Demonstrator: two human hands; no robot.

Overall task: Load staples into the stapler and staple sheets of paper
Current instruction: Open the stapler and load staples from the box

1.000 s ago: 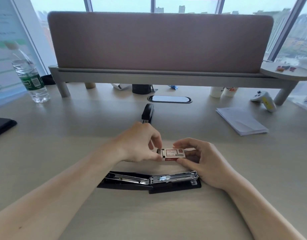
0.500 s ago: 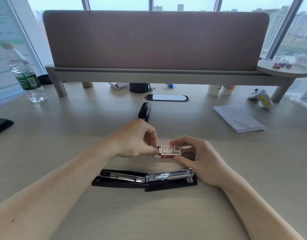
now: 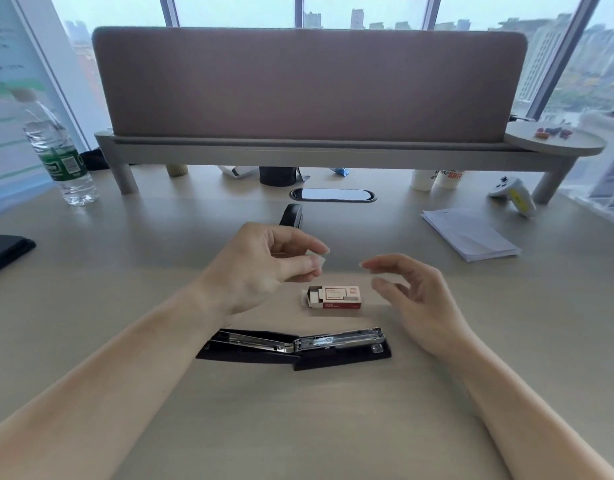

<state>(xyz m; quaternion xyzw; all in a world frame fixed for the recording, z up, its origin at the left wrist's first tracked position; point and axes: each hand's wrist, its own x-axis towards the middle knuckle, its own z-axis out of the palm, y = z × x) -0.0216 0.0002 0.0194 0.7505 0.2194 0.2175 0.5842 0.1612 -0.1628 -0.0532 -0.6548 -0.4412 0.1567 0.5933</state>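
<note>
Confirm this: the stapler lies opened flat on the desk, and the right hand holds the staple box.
No. The stapler lies opened flat on the desk, but the right hand holds nothing: the staple box lies on the desk, as the head view shows.

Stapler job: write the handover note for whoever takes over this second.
Left hand: raised, pinching a small pale piece, probably staples, too blurred to be sure.
Right hand: open, holds nothing.
Staple box: on the desk between the hands, left end open.
Stapler: opened flat, nearer the person.
Paper stack: far right.
Done: stapler and box opened.
Left: load staples, close, staple sheets.
</note>
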